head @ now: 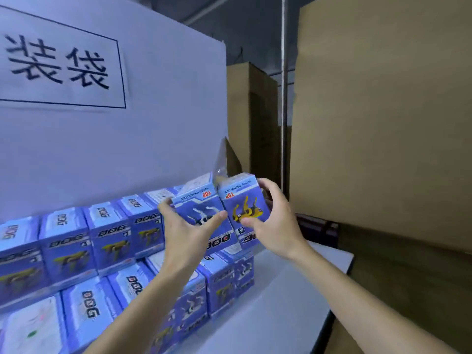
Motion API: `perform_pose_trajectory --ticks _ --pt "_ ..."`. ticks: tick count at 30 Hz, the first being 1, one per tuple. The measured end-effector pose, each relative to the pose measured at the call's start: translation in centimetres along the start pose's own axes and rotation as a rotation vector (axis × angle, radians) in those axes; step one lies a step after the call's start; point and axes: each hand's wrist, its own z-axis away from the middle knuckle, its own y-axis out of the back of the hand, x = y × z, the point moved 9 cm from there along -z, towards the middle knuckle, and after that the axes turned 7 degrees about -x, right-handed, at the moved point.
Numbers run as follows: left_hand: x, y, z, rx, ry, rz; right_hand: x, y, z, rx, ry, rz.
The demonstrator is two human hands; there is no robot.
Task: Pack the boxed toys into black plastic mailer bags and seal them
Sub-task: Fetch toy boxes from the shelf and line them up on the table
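Fingers of left hand [187, 227] and right hand [274, 226] each curl around one blue toy box [201, 208].

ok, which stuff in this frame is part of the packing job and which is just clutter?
Part of the job:
- left hand gripping the white-dog box
- right hand gripping the yellow-dog box
- stacked toy boxes on the table

Just there:
- white board with the printed sign
- cardboard sheets
- clear plastic scrap

No black mailer bag in view.
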Motion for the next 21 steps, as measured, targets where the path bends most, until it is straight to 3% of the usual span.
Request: perform_pose_trajectory --ticks 6,21 --pt "-0.1 1.0 0.7 0.133 -0.124 -0.382 4.0 -3.4 -0.2 -0.076 -0.041 -0.165" --pt "-5.3 -1.8 1.8 0.122 -0.031 -0.743 10.3 -4.2 -0.3 -0.166 -0.118 -0.089"
